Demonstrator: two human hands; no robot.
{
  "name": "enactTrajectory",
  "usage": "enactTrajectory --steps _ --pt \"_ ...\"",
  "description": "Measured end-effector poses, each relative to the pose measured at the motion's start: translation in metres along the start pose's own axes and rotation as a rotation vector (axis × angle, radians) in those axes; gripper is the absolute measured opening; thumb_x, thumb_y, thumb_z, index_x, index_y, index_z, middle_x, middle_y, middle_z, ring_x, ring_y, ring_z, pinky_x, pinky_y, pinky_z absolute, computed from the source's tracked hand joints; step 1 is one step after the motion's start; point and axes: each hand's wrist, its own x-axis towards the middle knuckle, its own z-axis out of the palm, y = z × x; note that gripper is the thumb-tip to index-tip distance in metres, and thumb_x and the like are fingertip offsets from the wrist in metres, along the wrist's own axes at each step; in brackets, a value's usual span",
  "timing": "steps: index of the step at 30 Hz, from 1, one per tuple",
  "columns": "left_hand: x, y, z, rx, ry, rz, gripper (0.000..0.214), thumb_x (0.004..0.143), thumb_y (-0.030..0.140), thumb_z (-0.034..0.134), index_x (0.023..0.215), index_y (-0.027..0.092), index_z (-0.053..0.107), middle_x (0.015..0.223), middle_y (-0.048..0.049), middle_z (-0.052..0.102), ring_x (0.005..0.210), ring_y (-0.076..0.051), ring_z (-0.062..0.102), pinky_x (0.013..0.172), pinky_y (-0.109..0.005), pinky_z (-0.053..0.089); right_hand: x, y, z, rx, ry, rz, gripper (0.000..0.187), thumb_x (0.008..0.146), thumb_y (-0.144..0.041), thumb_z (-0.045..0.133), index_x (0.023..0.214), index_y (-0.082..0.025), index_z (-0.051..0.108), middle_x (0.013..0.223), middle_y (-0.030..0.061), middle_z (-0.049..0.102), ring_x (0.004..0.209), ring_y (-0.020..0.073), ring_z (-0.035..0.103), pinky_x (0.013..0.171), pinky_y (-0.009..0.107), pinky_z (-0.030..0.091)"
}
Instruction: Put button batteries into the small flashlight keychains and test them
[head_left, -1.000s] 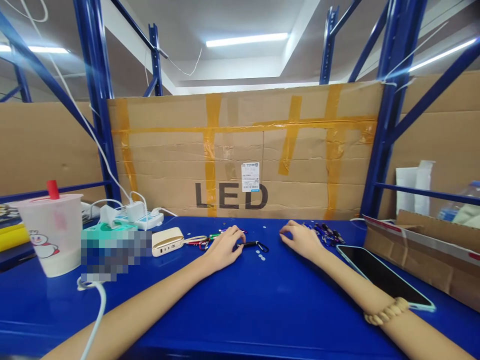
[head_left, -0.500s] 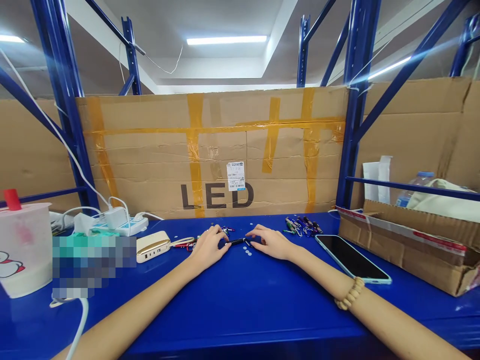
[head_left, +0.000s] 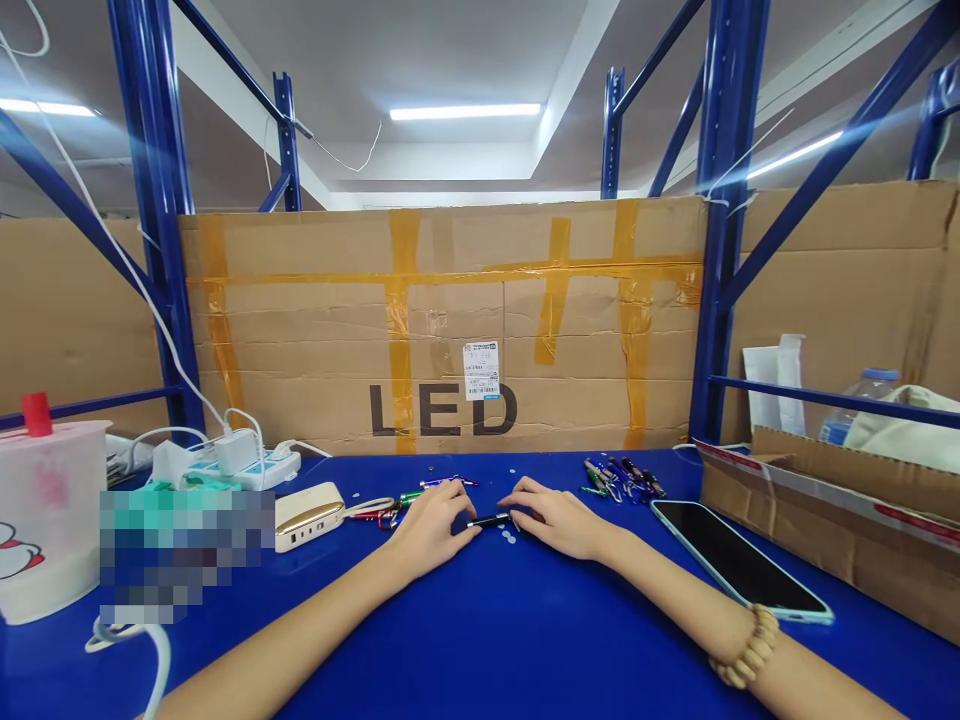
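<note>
A small black keychain flashlight (head_left: 489, 520) lies on the blue table (head_left: 480, 640) between my two hands. My left hand (head_left: 431, 525) pinches its left end, fingers curled. My right hand (head_left: 559, 520) pinches its right end, fingers bent over it. A few tiny white discs (head_left: 510, 537) lie just below the flashlight. Several coloured keychain flashlights (head_left: 394, 503) lie behind my left hand, and another heap of them (head_left: 621, 477) lies behind my right hand.
A phone (head_left: 739, 572) lies face up on the right beside an open cardboard box (head_left: 832, 520). On the left are a gold power bank (head_left: 307, 514), a power strip with chargers (head_left: 229, 462), a white cable (head_left: 154, 650) and a plastic cup (head_left: 45, 520). A taped cardboard wall (head_left: 450, 320) closes the back.
One second ago only my left hand was at the flashlight; my right hand has since come over to its other end. Both hands now hold it in nearly the same spot.
</note>
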Motion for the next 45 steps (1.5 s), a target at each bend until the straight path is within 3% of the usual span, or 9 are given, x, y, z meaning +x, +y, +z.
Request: enactTrajectory --steps 4,9,15,18,23,31,45 --pt "-0.002 0.003 -0.002 -0.017 0.002 0.076 0.012 0.081 0.031 0.053 0.080 0.020 0.058 0.088 -0.0026 0.057 0.086 -0.018 0.054 0.078 -0.032 0.043 0.000 -0.005 0.001 0.026 -0.012 -0.061 0.031 0.088 -0.042 0.039 0.105 -0.027 0.060 0.102 0.0022 0.055 0.072 0.0122 0.057 0.067 0.025 0.045" --pt "-0.002 0.008 -0.006 -0.010 -0.018 0.106 0.011 0.082 0.030 0.052 0.080 0.020 0.055 0.088 -0.0027 0.057 0.085 -0.018 0.054 0.076 -0.030 0.044 0.002 -0.013 0.001 0.009 0.001 -0.059 0.025 0.086 -0.038 0.044 0.099 -0.027 0.062 0.099 0.0006 0.056 0.069 0.0109 0.056 0.062 0.023 0.042" --pt "-0.002 0.009 -0.002 -0.032 -0.029 0.062 0.019 0.082 0.029 0.051 0.099 0.020 0.051 0.095 -0.0035 0.058 0.091 -0.019 0.055 0.080 -0.033 0.044 0.002 -0.014 -0.001 -0.002 0.040 0.010 0.017 0.082 -0.035 0.052 0.088 -0.025 0.063 0.098 -0.0008 0.058 0.066 0.0100 0.056 0.056 0.021 0.038" --pt "-0.003 0.005 0.002 -0.068 -0.004 0.035 0.023 0.084 0.030 0.048 0.104 0.021 0.051 0.097 -0.0040 0.059 0.094 -0.019 0.055 0.083 -0.033 0.044 0.002 -0.012 0.001 0.008 0.066 0.034 0.015 0.081 -0.034 0.052 0.089 -0.025 0.062 0.097 -0.0014 0.060 0.066 0.0102 0.056 0.055 0.021 0.037" --pt "-0.003 0.004 0.004 -0.037 -0.018 0.039 0.019 0.087 0.029 0.042 0.091 0.020 0.058 0.088 -0.0039 0.057 0.086 -0.018 0.056 0.077 -0.031 0.046 0.003 -0.012 0.004 0.015 0.077 0.025 0.017 0.083 -0.035 0.050 0.091 -0.025 0.061 0.094 -0.0011 0.063 0.070 0.0120 0.058 0.059 0.022 0.038" --pt "-0.003 0.006 -0.001 -0.105 0.001 0.052 0.022 0.090 0.033 0.034 0.090 0.020 0.052 0.091 -0.0038 0.058 0.086 -0.017 0.055 0.076 -0.030 0.045 0.004 -0.016 0.000 0.024 0.181 0.060 0.017 0.086 -0.032 0.046 0.097 -0.026 0.058 0.097 -0.0015 0.066 0.080 0.0139 0.061 0.066 0.024 0.041" --pt "-0.004 0.006 0.001 -0.122 0.033 0.078 0.023 0.090 0.033 0.033 0.094 0.020 0.051 0.091 -0.0038 0.058 0.086 -0.017 0.055 0.077 -0.029 0.044 0.003 -0.010 0.005 -0.096 0.156 0.001 0.029 0.090 -0.033 0.041 0.114 -0.031 0.057 0.105 0.0018 0.058 0.076 0.0123 0.060 0.065 0.022 0.044"
